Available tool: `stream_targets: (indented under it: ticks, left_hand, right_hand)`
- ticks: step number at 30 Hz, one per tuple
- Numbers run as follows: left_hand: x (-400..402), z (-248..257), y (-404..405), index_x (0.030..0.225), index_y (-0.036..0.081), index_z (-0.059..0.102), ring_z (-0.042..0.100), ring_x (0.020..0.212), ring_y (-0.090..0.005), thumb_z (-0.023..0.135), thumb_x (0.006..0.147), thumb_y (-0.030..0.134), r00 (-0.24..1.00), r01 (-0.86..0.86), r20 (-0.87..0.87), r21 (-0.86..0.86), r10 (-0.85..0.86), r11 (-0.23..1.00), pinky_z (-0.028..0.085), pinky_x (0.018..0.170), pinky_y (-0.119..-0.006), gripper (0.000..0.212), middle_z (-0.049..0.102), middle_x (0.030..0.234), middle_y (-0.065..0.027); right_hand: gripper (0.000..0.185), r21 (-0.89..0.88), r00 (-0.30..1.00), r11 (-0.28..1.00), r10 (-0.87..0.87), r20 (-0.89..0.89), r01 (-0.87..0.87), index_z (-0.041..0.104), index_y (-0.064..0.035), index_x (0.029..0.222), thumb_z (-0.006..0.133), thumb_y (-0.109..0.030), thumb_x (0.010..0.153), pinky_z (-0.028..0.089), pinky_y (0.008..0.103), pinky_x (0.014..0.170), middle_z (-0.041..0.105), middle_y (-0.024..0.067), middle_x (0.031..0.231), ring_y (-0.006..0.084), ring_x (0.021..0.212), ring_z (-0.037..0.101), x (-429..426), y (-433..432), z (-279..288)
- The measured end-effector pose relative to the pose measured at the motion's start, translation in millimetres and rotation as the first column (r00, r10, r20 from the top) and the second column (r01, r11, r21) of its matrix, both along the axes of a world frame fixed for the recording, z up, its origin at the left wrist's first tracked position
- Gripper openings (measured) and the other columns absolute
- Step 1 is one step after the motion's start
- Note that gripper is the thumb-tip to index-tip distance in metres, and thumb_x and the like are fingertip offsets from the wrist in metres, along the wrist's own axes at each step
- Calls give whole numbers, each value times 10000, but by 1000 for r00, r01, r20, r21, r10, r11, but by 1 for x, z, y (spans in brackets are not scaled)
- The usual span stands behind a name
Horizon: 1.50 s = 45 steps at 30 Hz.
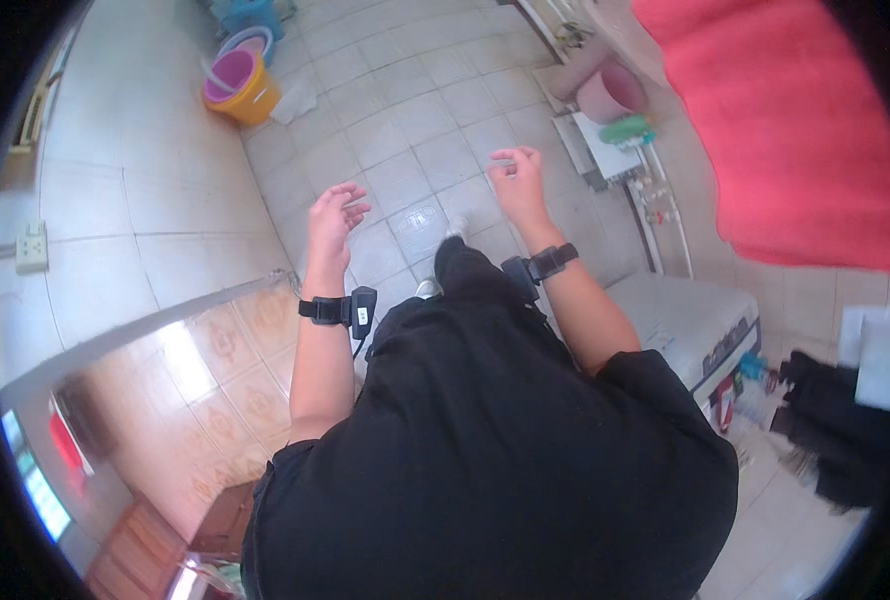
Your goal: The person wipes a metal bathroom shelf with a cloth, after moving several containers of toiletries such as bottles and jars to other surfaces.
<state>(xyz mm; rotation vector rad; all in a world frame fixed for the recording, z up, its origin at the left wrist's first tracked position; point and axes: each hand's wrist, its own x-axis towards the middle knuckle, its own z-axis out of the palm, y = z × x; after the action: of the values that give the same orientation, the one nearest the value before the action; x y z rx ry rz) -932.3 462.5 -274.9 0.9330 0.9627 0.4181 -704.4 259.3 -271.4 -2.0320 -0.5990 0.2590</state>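
My left hand [336, 217] hangs in the air above the tiled floor [415, 172], its fingers loosely curled and apart, with nothing in it. Across from it, my right hand [518, 184] is also raised over the tiles, empty, a gap showing between its bent fingers and thumb. Each wrist wears a black strap, the left one with a small black device [363, 312] and the right one with a similar device [520, 278]. Below and between my arms, a white shoe [428, 288] shows beside a black trouser leg [464, 262].
An orange bucket [257, 101] with a purple inside stands by the left wall. At right are a pink bucket [610, 94], a green object [625, 131], water pipes [662, 210] and a washing machine [685, 315]. Red cloth [790, 135] and dark clothes [835, 435] hang nearby.
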Motion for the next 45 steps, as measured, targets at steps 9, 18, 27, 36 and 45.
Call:
stream_targets:
  ticks: [9, 18, 27, 36, 45]
  left_hand:
    - [39, -20, 83, 1178, 25, 630, 676, 902, -204, 495, 974, 136, 993, -95, -70, 37, 97, 995, 501, 795, -303, 268, 704, 1131, -127]
    - [128, -23, 186, 1189, 27, 629, 688, 906, -212, 517, 981, 156, 1000, 4, -31, 32, -3, 999, 502, 797, -304, 269, 703, 1124, -118]
    - [230, -35, 265, 1106, 39, 649, 672, 865, -214, 530, 980, 172, 996, 89, -24, 38, -89, 995, 522, 749, -321, 219, 697, 1069, -104]
    - [401, 6, 381, 1193, 40, 616, 675, 836, -218, 531, 976, 171, 926, 374, 24, 69, -376, 925, 517, 726, -302, 266, 699, 1086, -112]
    - [586, 75, 388, 1175, 20, 620, 683, 847, -209, 536, 973, 158, 759, 593, 169, 217, -629, 775, 517, 745, -299, 259, 701, 1095, -130]
  right_hand:
    - [201, 18, 978, 984, 180, -105, -179, 690, -67, 1033, 666, -83, 833, 526, 316, 793, 458, 167, 1280, 173, 754, 592, 71, 122, -51]
    - [188, -19, 989, 992, 124, -83, -126, 683, -62, 1022, 662, -85, 836, 529, 332, 813, 484, 158, 1227, 201, 794, 605, 155, 205, -47]
    - [180, 95, 995, 995, -49, 82, 42, 675, -63, 1016, 683, -100, 840, 539, 344, 831, 522, 174, 1158, 280, 961, 599, 252, 229, -29]
    - [167, 9, 914, 920, -390, 112, 391, 683, -70, 1005, 662, -72, 839, 535, 363, 842, 584, 155, 1060, 291, 985, 603, 322, 267, 6]
    - [151, 145, 840, 829, -542, -25, 540, 669, -20, 1014, 657, -100, 886, 541, 340, 789, 674, 139, 988, 230, 884, 669, 396, 283, 55]
